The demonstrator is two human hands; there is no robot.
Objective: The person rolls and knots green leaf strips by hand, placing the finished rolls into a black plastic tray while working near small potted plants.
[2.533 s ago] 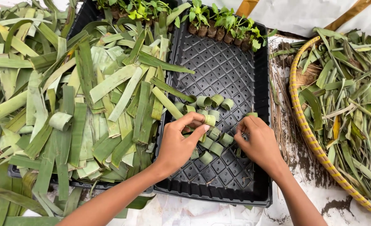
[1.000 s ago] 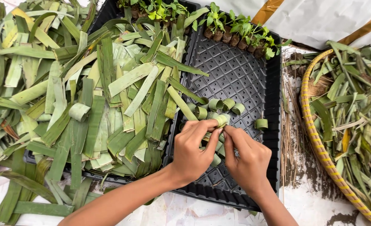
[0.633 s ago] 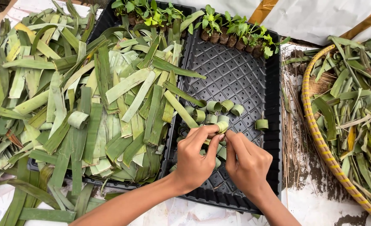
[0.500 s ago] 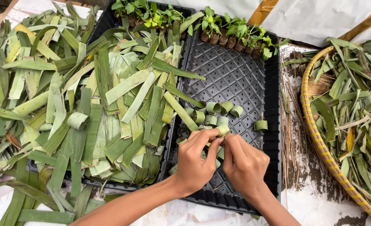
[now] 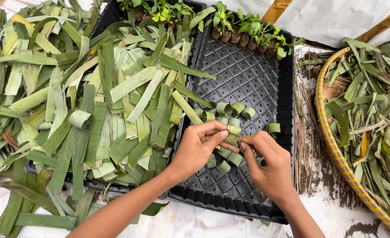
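My left hand (image 5: 200, 147) and my right hand (image 5: 267, 165) meet over a black perforated tray (image 5: 248, 75) and together pinch one small rolled green leaf ring (image 5: 231, 138) between their fingertips. Several more leaf rings (image 5: 230, 110) stand in the tray just beyond my fingers, one ring (image 5: 273, 128) sits apart to the right, and two others (image 5: 228, 162) lie under my hands. A thick pile of flat cut leaf strips (image 5: 93, 101) covers the tray's left side, close to my left wrist.
Small seedlings in dark soil plugs (image 5: 243, 33) line the tray's far edge. A woven basket with a yellow rim (image 5: 331, 145) full of long leaves stands at the right. Dry straw and dirt (image 5: 307, 132) lie between tray and basket.
My right hand has moved left from the tray's lower middle to meet my left hand. Both now pinch one ring, lifted slightly above the others. The view has drifted a little.
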